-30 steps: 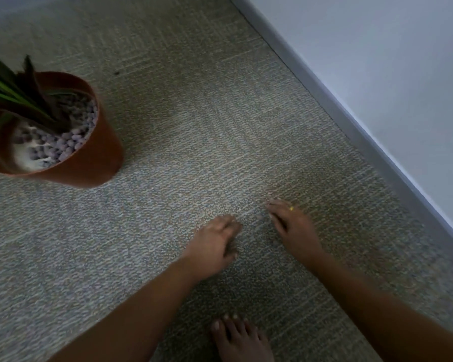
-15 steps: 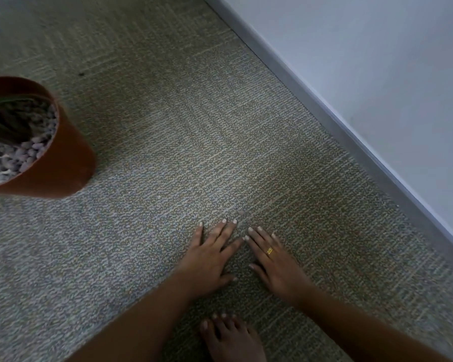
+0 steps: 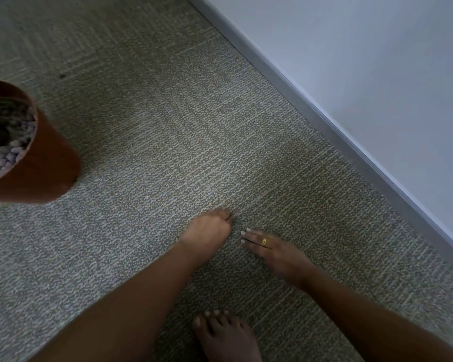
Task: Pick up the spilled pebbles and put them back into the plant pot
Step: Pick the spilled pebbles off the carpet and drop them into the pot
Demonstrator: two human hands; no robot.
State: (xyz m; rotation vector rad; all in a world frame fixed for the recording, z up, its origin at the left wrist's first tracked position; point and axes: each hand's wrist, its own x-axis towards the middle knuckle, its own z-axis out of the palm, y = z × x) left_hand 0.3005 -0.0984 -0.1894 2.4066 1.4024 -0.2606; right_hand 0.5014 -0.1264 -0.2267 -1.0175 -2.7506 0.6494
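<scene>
Resting on the carpet [image 3: 168, 142], the left hand [image 3: 208, 235] has its fingers curled into a loose fist; whether it holds pebbles cannot be told. Just right of it, the right hand [image 3: 275, 250] lies flat, fingers narrow and straight, a ring [image 3: 264, 241] on one. The pot [image 3: 41, 165] stands well left of both hands, pebbles [image 3: 4, 159] inside. A bare foot [image 3: 226, 335] sits below the hands.

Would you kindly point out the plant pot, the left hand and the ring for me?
plant pot [image 3: 45, 163]: head view, outer wall.
left hand [image 3: 209, 232]: head view, back of the hand.
ring [image 3: 264, 241]: head view, gold band on a right-hand finger.
</scene>
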